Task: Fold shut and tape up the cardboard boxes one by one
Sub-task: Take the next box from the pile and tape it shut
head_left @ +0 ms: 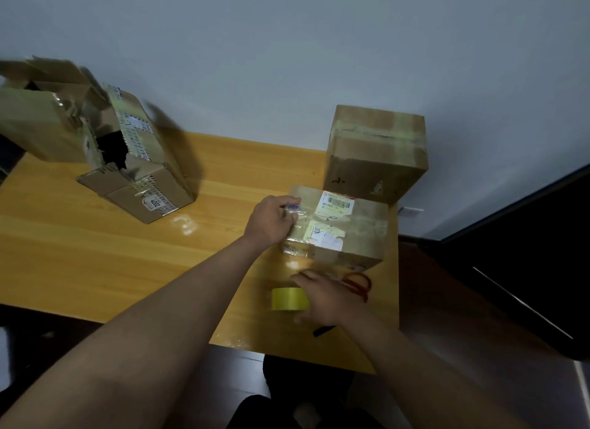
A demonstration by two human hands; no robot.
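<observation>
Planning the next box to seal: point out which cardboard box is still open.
The torn box at the table's far left: its flaps gape, showing a dark inside. The box under the left hand and the tall box behind it are taped shut.

The open box (134, 173) near the worktop's far left corner carries a small white sticker (155, 202) on its near face, reading "400" or "4002", seen upside down. The closed flat box (338, 227) near the right edge bears a white shipping label (337, 203) with a barcode and a line of digits beneath, too blurred to read. Its lower labels (322, 235) show a small square code, otherwise illegible.
</observation>
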